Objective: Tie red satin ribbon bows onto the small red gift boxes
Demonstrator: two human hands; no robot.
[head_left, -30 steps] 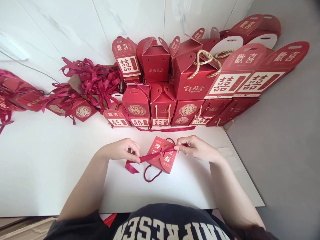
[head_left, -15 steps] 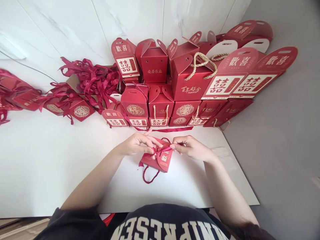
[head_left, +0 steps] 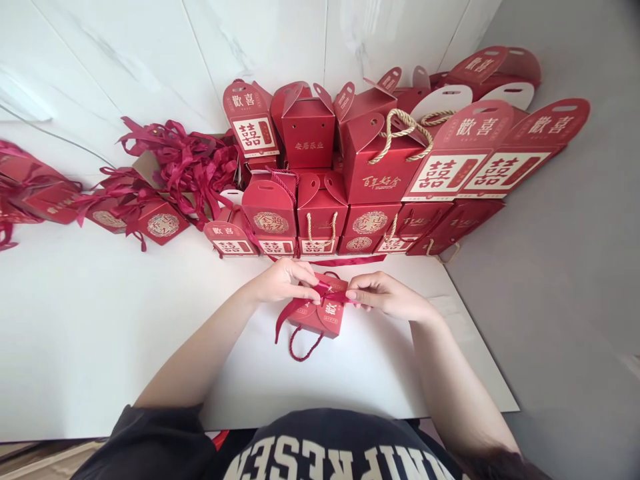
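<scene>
A small red gift box (head_left: 327, 325) lies on the white table in front of me, with a dark red cord handle (head_left: 306, 359) looping out toward me. Across its top runs a dark red ribbon (head_left: 331, 295), crossed near the middle. My left hand (head_left: 287, 280) pinches the ribbon at the left, and a loose tail hangs down past the box's left edge. On the right, my right hand (head_left: 383, 295) grips the other part of the ribbon between thumb and fingers.
Stacked red gift boxes (head_left: 320, 220) line the wall behind, some with gold rope handles. Left of them lies a heap of dark red ribbons (head_left: 185, 160), with more ribboned boxes (head_left: 163, 223) beside it. A ribbon strip (head_left: 345, 261) lies before the stack. A grey wall (head_left: 565, 267) borders the right.
My left fingers have closed on the ribbon, and a longer tail now hangs at the left. The right hand keeps its grip, shifted slightly right. The box has turned a little.
</scene>
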